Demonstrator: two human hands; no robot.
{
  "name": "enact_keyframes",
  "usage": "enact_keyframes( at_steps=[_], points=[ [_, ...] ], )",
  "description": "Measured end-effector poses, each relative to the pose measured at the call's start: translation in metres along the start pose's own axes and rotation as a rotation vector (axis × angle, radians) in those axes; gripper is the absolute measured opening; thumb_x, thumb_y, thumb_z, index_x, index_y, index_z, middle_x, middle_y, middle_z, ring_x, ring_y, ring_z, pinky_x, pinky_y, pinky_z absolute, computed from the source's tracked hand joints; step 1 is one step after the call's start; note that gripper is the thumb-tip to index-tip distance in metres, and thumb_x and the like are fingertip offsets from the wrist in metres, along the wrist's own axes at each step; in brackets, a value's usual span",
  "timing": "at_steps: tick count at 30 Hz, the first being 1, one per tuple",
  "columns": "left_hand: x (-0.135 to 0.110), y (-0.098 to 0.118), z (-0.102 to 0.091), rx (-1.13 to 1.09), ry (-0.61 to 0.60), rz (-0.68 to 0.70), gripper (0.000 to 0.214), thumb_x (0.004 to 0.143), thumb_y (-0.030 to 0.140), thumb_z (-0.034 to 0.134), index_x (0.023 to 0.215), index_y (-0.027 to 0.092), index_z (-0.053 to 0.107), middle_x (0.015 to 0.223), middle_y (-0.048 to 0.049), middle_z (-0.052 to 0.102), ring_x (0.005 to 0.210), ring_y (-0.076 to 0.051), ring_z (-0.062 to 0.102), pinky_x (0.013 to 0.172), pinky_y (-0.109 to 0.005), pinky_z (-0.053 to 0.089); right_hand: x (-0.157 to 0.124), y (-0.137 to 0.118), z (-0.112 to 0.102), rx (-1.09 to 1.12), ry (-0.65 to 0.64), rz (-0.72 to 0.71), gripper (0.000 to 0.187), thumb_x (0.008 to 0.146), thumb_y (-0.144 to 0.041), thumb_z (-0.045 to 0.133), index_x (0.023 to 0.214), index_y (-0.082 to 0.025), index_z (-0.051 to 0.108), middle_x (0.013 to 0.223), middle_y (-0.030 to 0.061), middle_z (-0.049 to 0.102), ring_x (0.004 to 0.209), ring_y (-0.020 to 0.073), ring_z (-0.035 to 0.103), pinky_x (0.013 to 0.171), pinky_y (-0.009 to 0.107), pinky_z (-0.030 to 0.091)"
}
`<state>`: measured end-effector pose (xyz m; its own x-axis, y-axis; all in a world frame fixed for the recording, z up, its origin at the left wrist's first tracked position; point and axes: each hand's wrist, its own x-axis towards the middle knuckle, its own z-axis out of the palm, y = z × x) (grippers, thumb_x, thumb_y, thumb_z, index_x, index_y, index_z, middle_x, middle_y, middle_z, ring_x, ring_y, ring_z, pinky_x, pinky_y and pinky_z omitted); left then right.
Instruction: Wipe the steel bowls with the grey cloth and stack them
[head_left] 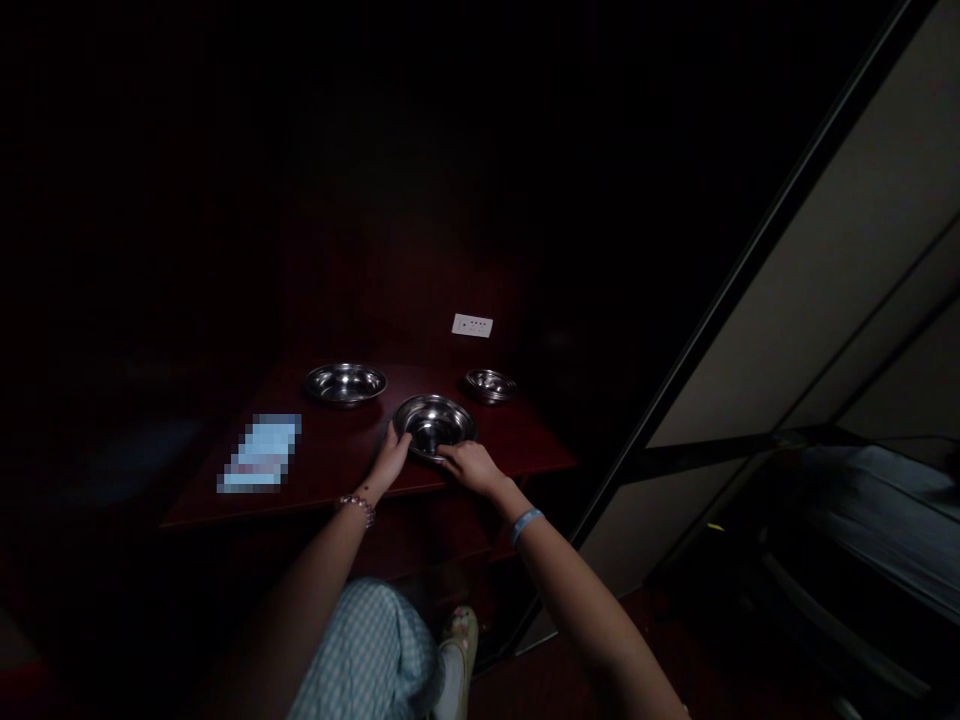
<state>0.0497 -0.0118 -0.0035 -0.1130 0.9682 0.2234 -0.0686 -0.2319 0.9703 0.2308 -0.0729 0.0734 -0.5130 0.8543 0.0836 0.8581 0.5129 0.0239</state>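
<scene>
A shiny metal bowl [433, 408] rests at the middle of the dark red desk, close to its front edge. My left hand [389, 457] grips its left rim, thumb on the inside. On the near right rim my right hand [469, 462] is closed, with fingers curled over the edge. Behind and to the left sits a wider, shallow metal basin [346, 384]. Smaller metal bowls [490, 384], seemingly stacked, stand at the back right. Whether the held bowl touches the desk all round is hard to tell in the dim light.
The desk [330, 470] has a blurred pale-blue rectangle [261, 455] at its left. A white socket panel [472, 325] is on the back wall. A sliding-door frame [720, 270] slants along the right. Below are my checkered-clothed knee [367, 650] and a shoe [463, 640].
</scene>
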Motion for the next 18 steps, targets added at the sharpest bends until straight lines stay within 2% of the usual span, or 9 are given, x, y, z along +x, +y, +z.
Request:
enact_keyframes(
  at_steps=[9,13,15,18],
  points=[
    [0.002,-0.006,-0.001,0.074,0.003,0.057,0.054,0.088,0.022,0.047,0.141,0.016,0.049,0.139,-0.0132,0.063,0.136,-0.025,0.055,0.119,-0.044,0.037,-0.002,-0.002,0.000,-0.006,-0.004,0.022,0.038,0.107,-0.039,0.043,0.132,-0.021,0.065,0.117,0.0123,0.076,0.108,0.0249,0.070,0.092,0.030,0.047],
    [0.000,-0.002,0.000,0.054,0.000,0.056,0.054,0.087,0.021,0.047,0.141,0.014,0.049,0.140,-0.0154,0.062,0.137,-0.026,0.054,0.121,-0.046,0.034,-0.002,-0.003,-0.001,0.003,-0.011,0.033,0.039,0.107,-0.041,0.042,0.132,-0.021,0.066,0.118,0.0122,0.076,0.109,0.0246,0.071,0.093,0.030,0.047],
    [-0.002,0.001,0.001,0.034,-0.004,0.047,0.059,0.087,0.021,0.047,0.145,0.012,0.044,0.146,-0.0174,0.057,0.141,-0.027,0.050,0.123,-0.045,0.031,-0.003,-0.004,-0.002,0.003,-0.016,0.033,0.040,0.107,-0.041,0.042,0.133,-0.021,0.065,0.118,0.0127,0.076,0.110,0.0252,0.070,0.094,0.031,0.047],
    [-0.005,0.005,0.002,0.004,0.028,0.031,0.076,0.086,0.020,0.050,0.157,0.013,0.025,0.159,-0.0180,0.043,0.150,-0.026,0.039,0.125,-0.045,0.027,-0.004,-0.007,-0.007,0.016,-0.037,0.059,0.045,0.106,-0.046,0.042,0.135,-0.021,0.065,0.119,0.0127,0.076,0.112,0.0270,0.071,0.095,0.033,0.048]
  ],
)
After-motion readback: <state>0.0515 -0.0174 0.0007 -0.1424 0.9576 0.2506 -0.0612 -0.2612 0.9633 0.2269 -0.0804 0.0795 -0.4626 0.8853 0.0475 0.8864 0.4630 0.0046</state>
